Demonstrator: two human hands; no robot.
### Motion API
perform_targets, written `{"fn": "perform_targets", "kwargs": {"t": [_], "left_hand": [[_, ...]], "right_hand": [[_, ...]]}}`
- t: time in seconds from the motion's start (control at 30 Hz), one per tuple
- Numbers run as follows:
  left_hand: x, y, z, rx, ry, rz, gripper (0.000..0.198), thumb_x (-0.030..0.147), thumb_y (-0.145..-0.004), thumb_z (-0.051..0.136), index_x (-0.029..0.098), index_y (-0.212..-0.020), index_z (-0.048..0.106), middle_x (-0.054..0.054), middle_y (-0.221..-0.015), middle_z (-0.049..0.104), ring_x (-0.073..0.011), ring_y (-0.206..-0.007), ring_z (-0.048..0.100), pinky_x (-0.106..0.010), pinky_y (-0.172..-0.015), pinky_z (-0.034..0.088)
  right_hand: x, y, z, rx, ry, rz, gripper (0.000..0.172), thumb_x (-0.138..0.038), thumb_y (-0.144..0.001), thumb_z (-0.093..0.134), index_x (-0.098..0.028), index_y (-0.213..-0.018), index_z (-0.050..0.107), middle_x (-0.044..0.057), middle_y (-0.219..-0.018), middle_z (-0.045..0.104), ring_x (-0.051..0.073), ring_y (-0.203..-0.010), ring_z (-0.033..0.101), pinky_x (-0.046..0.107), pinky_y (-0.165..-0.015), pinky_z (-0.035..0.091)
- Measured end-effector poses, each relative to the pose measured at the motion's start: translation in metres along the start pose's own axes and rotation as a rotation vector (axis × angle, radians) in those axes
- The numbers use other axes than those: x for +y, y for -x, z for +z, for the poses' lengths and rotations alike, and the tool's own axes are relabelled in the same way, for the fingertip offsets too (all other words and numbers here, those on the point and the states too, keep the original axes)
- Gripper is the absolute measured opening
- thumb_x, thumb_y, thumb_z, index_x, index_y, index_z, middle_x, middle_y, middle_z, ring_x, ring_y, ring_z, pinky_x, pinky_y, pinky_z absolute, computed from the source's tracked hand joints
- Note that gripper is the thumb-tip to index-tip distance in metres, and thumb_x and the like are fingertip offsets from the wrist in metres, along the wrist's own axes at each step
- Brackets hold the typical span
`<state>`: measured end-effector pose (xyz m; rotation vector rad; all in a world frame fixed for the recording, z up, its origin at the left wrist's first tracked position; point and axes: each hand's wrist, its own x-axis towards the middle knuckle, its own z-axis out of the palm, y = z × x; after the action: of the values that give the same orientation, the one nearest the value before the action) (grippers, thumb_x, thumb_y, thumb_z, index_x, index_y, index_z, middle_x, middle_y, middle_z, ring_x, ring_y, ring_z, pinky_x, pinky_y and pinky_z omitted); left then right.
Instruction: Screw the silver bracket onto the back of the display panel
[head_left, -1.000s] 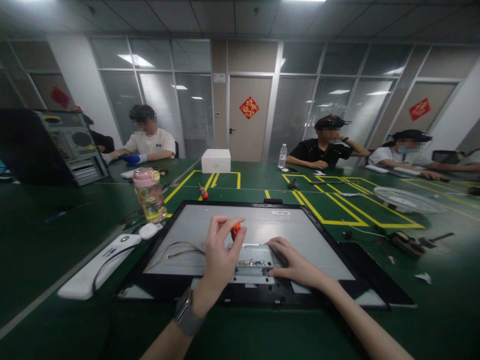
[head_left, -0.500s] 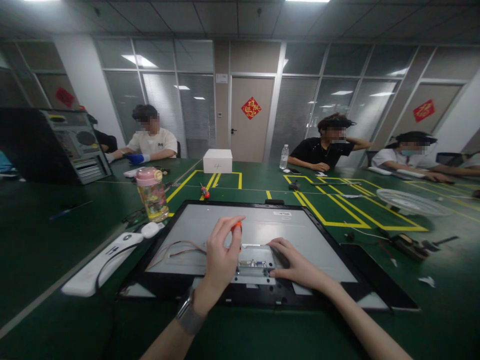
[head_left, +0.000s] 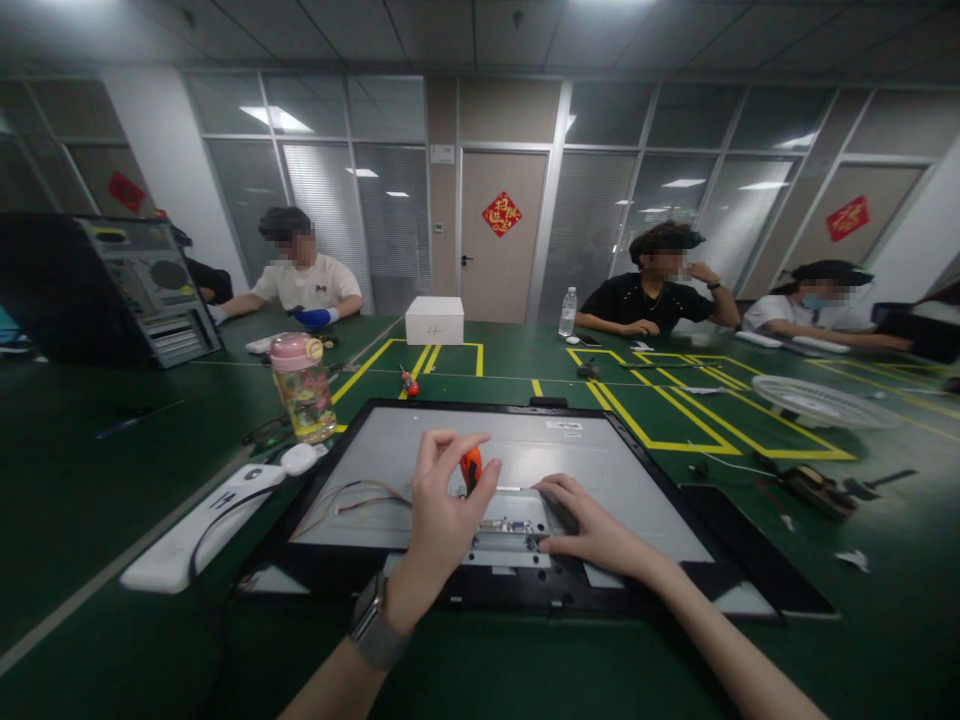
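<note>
A monitor (head_left: pixel 600 455) lies face down on the green table, its grey metal back panel showing. My left hand (head_left: pixel 439 520) is closed round an orange-handled screwdriver (head_left: pixel 471 468), held upright over a small metal bracket (head_left: pixel 506 528) with a connector at the panel's near edge. My right hand (head_left: pixel 592 525) rests flat on the right side of that bracket, fingers pressed together on it. Thin coloured wires (head_left: pixel 352 495) run across the panel to the left of my left hand. A watch sits on my left wrist.
A pink-lidded bottle (head_left: pixel 302 385), a white mouse (head_left: pixel 298 459) and a white power strip (head_left: pixel 199 525) lie left of the monitor. A computer case (head_left: pixel 112 290) stands far left. A fan guard (head_left: pixel 817 400) and small tools lie right. Three people sit across the table.
My left hand has turned the screwdriver a little, so more of its orange handle shows. My right hand stays on the bracket. A person opposite moved a hand to the face.
</note>
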<state>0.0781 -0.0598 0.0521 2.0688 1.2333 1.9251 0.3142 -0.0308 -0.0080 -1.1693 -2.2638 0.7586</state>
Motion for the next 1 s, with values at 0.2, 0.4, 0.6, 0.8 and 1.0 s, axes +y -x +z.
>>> {"fn": "perform_targets", "kwargs": {"t": [0.2,0.4,0.6,0.8,1.0], "left_hand": [[0.0001,0.0000,0.0012,-0.053,0.041,-0.036,0.020,0.022,-0.090,0.052,0.021,-0.105,0.065,-0.001,-0.080,0.055,-0.0143,-0.074,0.056,-0.028,-0.073,0.049],[-0.0022,0.0008,0.0005,-0.055,0.017,-0.030,0.024,0.024,-0.090,0.050,0.020,-0.110,0.064,-0.004,-0.093,0.057,-0.0167,-0.084,0.058,-0.030,-0.078,0.048],[-0.0010,0.0003,0.0010,-0.032,-0.025,-0.010,0.019,0.022,-0.089,0.054,0.019,-0.105,0.064,-0.001,-0.082,0.056,-0.0152,-0.076,0.057,-0.028,-0.074,0.048],[-0.0011,0.0003,0.0007,-0.063,-0.036,0.010,0.025,0.016,-0.092,0.045,0.019,-0.111,0.061,-0.005,-0.094,0.061,-0.0166,-0.085,0.060,-0.030,-0.078,0.050],[-0.0031,0.0049,0.0031,0.006,-0.119,0.196,0.021,0.019,-0.089,0.057,0.020,-0.109,0.062,-0.004,-0.087,0.060,-0.0140,-0.076,0.059,-0.026,-0.071,0.050]], "right_hand": [[-0.0018,0.0008,-0.0007,0.000,0.000,0.004,0.061,-0.042,-0.075,0.072,-0.021,-0.128,0.051,0.010,-0.129,0.046,0.028,-0.122,0.044,0.041,-0.108,0.034],[-0.0049,0.0013,-0.0012,-0.007,-0.006,0.020,0.062,-0.042,-0.075,0.072,-0.019,-0.128,0.051,0.011,-0.130,0.045,0.028,-0.122,0.044,0.040,-0.107,0.034],[-0.0059,0.0010,-0.0022,-0.003,-0.007,0.008,0.059,-0.040,-0.075,0.072,-0.020,-0.127,0.051,0.010,-0.128,0.047,0.027,-0.120,0.045,0.040,-0.107,0.035],[-0.0027,0.0015,-0.0009,-0.001,0.004,0.010,0.060,-0.042,-0.075,0.072,-0.020,-0.127,0.051,0.010,-0.128,0.046,0.027,-0.121,0.044,0.041,-0.107,0.035],[-0.0016,0.0014,-0.0004,0.000,0.002,0.000,0.061,-0.042,-0.076,0.072,-0.020,-0.128,0.050,0.010,-0.129,0.046,0.027,-0.122,0.044,0.041,-0.108,0.034]]}}
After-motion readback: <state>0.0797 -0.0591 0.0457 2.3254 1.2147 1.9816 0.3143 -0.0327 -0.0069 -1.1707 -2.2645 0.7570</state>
